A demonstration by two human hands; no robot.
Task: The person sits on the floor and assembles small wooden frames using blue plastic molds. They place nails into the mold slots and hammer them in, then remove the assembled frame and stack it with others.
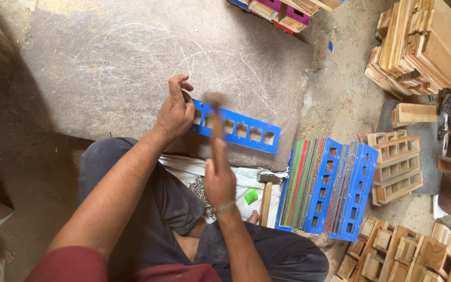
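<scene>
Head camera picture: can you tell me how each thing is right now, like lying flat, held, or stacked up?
blue panel: lying flat on the mat, left end steadied by the left hand.
hammer: gripped by the right hand, head blurred above the panel.
stone mat: flat on the ground, scratched.
coloured panels: standing on edge, packed together.
wooden frames: stacked, unpainted.
wood pieces: piled up.
green cap: resting on the white cloth.
</scene>
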